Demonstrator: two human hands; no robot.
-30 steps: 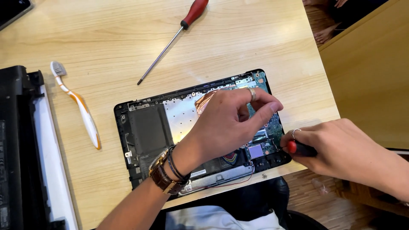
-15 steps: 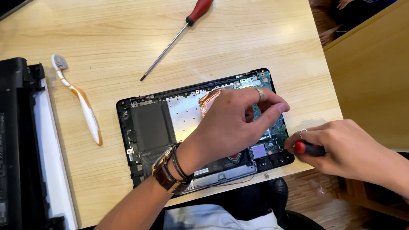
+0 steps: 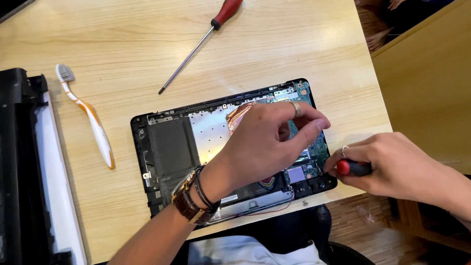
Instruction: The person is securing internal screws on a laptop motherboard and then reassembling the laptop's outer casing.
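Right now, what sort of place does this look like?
Probably a small electronics repair bench or home workspace. An opened laptop with its boards bared lies on a wooden table, a red-handled screwdriver and a cleaning toothbrush beside it, and the right hand holds a small red-tipped tool.

Opened black laptop base point(image 3: 169, 147), flat, at table edge

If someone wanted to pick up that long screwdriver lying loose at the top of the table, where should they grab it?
Probably by the red handle of the long screwdriver. It is the thick end, lying flat at the table's far edge, with the thin metal shaft pointing down-left. Coming from above, fingers either side of the handle, seems easiest: bare wood surrounds it.
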